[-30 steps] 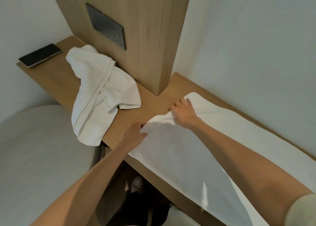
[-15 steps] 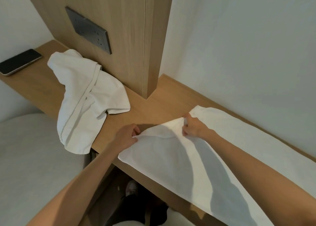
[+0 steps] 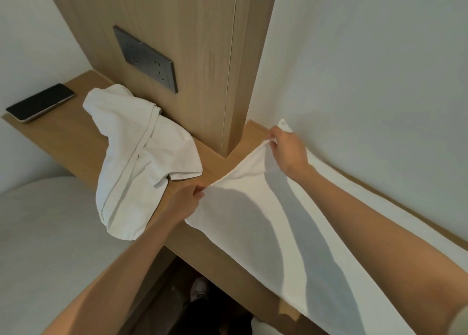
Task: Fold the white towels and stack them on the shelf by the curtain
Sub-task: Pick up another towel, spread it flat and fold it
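Starting fold one, by the look of it: left grip (image 3: 187, 204) and right grip (image 3: 288, 152) each pinch a corner of the flat towel (image 3: 253, 223) at 4 o'clock on the worktop (image 3: 73, 137), second towel (image 3: 136, 157) crumpled at 9 o'clock, nothing folded or stacked yet.

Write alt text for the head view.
The left hand and right hand each pinch an end corner of the spread white towel on the wooden shelf, the right corner raised. A crumpled white towel and black phone lie further left.
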